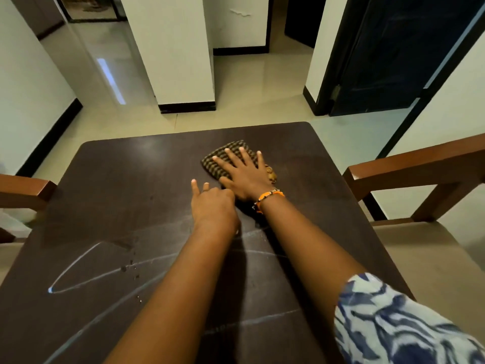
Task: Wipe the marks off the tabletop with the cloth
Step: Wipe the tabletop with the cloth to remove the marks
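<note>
A dark brown tabletop fills the lower view. White chalk-like marks loop and streak across its near half, with several small water drops beside them. A brown checked cloth lies folded on the far middle of the table. My right hand lies flat on the cloth with fingers spread, pressing it down; an orange bead bracelet sits on that wrist. My left hand rests on the table just left of the right wrist, two fingers stretched forward, the others curled, holding nothing.
Wooden chair backs stand at the table's left and right. Beyond the far edge lie a glossy tiled floor, a white pillar and a dark door.
</note>
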Tool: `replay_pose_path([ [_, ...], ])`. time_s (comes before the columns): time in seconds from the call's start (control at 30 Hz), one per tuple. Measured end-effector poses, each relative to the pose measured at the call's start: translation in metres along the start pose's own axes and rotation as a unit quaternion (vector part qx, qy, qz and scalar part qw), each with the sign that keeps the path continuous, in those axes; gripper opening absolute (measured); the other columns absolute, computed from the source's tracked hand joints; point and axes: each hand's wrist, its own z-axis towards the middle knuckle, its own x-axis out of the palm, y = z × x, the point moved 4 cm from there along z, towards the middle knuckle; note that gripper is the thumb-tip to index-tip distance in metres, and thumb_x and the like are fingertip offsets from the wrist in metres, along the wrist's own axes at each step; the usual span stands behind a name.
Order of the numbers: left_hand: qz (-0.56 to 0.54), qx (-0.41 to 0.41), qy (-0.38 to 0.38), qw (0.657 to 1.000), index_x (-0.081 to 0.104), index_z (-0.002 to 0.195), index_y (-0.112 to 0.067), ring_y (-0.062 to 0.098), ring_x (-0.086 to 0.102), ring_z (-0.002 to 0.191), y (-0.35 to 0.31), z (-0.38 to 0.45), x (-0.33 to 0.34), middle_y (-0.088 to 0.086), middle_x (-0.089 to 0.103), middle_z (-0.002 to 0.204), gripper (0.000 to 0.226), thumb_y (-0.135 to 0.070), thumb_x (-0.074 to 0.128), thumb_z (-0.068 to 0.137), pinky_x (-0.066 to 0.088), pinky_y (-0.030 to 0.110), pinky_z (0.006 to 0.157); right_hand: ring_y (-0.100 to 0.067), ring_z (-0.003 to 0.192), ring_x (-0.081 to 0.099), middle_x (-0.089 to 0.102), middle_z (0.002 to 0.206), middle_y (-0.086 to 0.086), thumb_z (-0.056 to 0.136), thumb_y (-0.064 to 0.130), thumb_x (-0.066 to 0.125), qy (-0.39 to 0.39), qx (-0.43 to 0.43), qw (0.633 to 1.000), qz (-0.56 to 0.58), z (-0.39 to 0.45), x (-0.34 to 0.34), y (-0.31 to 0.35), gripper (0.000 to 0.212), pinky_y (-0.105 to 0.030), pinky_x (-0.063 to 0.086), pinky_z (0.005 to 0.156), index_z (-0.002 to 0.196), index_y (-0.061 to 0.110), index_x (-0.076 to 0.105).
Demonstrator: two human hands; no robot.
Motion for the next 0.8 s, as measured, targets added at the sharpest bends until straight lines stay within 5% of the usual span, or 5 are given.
replay_pose_path([
  [0.13, -0.011, -0.005, 0.008, 1.000, 0.054, 0.120, -0.013, 0.028, 0.031, 0.138, 0.002, 0.001, -0.001, 0.012, 0.055, 0.130, 0.048, -0.033, 0.070, 0.079, -0.003, 0.049, 0.118, -0.023, 0.146, -0.002, 0.005, 0.159, 0.005, 0.097, 0.041, 0.030, -0.018, -0.004, 1.000, -0.002, 0.001, -0.005, -0.040, 0.054, -0.055, -0.005, 0.113, 0.147, 0.039, 0.011],
  [0.3, -0.023, -0.008, 0.013, 1.000, 0.054, 0.118, -0.011, 0.029, 0.032, 0.138, 0.000, 0.001, 0.000, 0.013, 0.056, 0.128, 0.046, -0.032, 0.071, 0.080, -0.002, 0.048, 0.118, -0.024, 0.146, -0.004, 0.003, 0.159, 0.003, 0.098, 0.041, 0.026, -0.027, 0.186, 0.982, 0.020, -0.021, -0.022, -0.153, 0.053, -0.054, -0.005, 0.114, 0.148, 0.038, 0.010],
  [0.47, -0.029, -0.017, -0.007, 0.999, 0.055, 0.115, -0.009, 0.029, 0.039, 0.132, 0.000, 0.002, 0.001, 0.013, 0.059, 0.123, 0.036, -0.023, 0.067, 0.084, 0.002, 0.047, 0.119, -0.028, 0.145, -0.005, 0.002, 0.159, 0.000, 0.098, 0.045, 0.024, -0.048, 0.281, 0.958, 0.036, -0.017, -0.017, -0.150, 0.053, -0.054, -0.011, 0.112, 0.148, 0.035, 0.012],
  [0.8, -0.001, -0.008, 0.014, 1.000, 0.051, 0.125, -0.012, 0.029, 0.034, 0.136, -0.002, 0.004, -0.001, 0.012, 0.051, 0.135, 0.053, -0.031, 0.070, 0.079, 0.007, 0.048, 0.118, -0.023, 0.146, -0.004, 0.003, 0.159, 0.005, 0.098, 0.042, 0.027, 0.018, -0.077, 0.997, -0.006, 0.037, 0.000, 0.000, 0.051, -0.055, -0.008, 0.113, 0.147, 0.041, 0.011],
])
